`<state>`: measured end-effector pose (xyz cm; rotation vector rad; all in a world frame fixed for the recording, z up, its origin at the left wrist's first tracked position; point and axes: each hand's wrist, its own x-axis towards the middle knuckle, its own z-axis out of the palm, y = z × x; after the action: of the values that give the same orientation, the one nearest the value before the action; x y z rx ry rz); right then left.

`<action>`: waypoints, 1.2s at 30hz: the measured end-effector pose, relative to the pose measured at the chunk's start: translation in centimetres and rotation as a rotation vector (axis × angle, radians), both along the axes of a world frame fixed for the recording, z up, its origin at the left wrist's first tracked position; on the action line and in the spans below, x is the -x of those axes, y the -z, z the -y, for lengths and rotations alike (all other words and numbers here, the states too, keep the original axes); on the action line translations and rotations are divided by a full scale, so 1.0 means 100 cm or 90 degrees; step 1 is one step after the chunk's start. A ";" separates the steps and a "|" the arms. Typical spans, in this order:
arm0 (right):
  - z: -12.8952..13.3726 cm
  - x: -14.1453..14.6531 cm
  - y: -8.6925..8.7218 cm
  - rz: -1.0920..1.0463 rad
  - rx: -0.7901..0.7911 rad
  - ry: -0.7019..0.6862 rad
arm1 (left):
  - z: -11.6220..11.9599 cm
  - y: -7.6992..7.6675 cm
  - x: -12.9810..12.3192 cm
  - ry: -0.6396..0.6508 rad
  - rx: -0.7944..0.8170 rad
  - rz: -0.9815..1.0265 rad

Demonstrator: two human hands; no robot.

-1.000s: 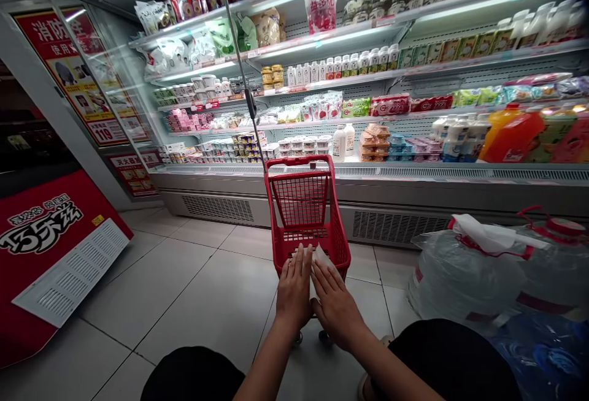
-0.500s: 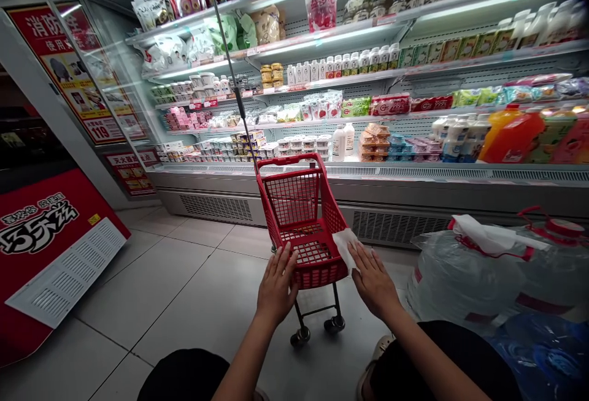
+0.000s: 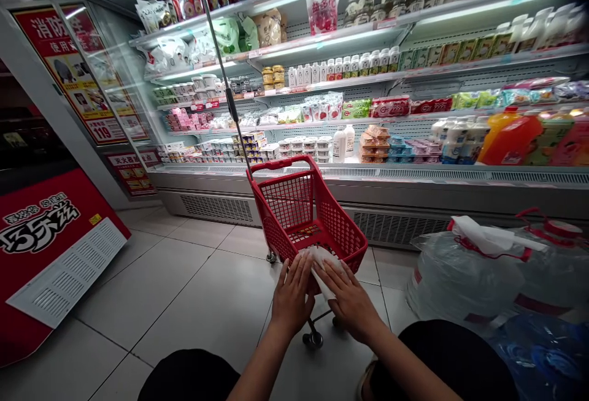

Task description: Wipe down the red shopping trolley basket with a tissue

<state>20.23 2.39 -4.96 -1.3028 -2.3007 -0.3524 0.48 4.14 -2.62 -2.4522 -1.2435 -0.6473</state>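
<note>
A small red plastic shopping cart stands in front of me, its basket's near edge under my hands. My right hand presses a white tissue onto that near rim, and the tissue hangs down a little between the hands. Close beside it, my left hand rests on the near edge with fingers stretched out, the fingertips by the tissue. The two hands almost touch. The rim beneath the fingers is hidden. A thin pole rises from the cart's far left corner.
An open refrigerated shelf unit full of dairy goods and drinks runs across the back. Large water bottles stand on the floor to my right. A red display freezer is at the left. My knees frame the lower edge.
My right hand has moved left with the tissue, from the cart's right corner to the middle of the near rim. The left hand moved slightly right. The cart has turned, its near end swinging right.
</note>
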 end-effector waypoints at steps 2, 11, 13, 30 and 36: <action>-0.003 -0.027 0.000 0.004 0.004 0.008 | -0.006 -0.005 0.004 0.029 -0.012 -0.031; -0.035 -0.089 0.017 -0.092 0.059 0.213 | -0.054 -0.016 -0.005 -0.023 -0.011 -0.030; -0.031 -0.071 0.016 -0.105 0.049 0.208 | -0.053 -0.011 -0.019 -0.033 -0.004 -0.009; 0.023 -0.068 0.008 -0.065 0.024 0.146 | -0.064 -0.031 0.001 -0.011 -0.015 -0.035; 0.010 -0.082 0.010 -0.140 0.026 0.232 | -0.082 -0.033 0.001 -0.055 -0.017 -0.020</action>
<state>28.42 1.41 -5.96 -1.6940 -1.8968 -0.2646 0.40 12.38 0.67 -2.3634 -1.3117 -0.5963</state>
